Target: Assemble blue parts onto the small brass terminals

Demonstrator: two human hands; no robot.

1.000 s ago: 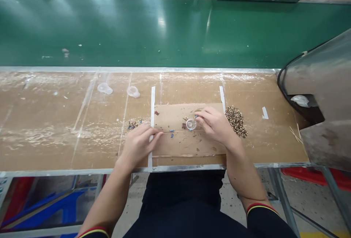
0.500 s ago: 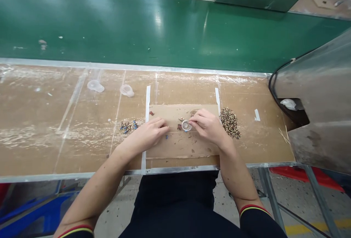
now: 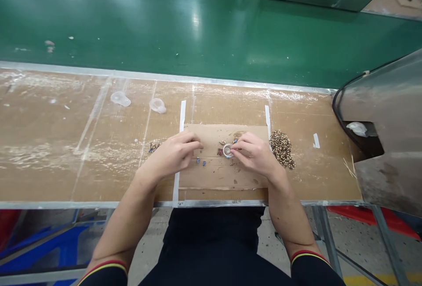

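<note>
A cardboard sheet (image 3: 211, 178) lies on the bench between two white tape strips. My right hand (image 3: 255, 154) pinches the edge of a small clear round dish (image 3: 227, 150) over the sheet. Over the sheet's left edge is my left hand (image 3: 178, 152), thumb and fingers a little apart, with nothing visible between them. Two small blue pieces (image 3: 204, 163) lie just right of it. Reddish pieces (image 3: 220, 151) sit beside the dish on its left. A heap of brass-coloured parts (image 3: 281, 149) lies right of the sheet. Blue and brass pieces (image 3: 153, 147) are partly hidden behind my left hand.
Two clear plastic cups (image 3: 157, 105) lie at the back left of the bench. A green belt (image 3: 148, 31) runs behind it. At the right stands a metal housing (image 3: 395, 114) with a black cable. Thin sticks (image 3: 349, 168) lie near the housing.
My left hand has opened slightly and drawn back from the sheet's middle. A second blue piece now shows beside the first. The whole view has shifted a little.
</note>
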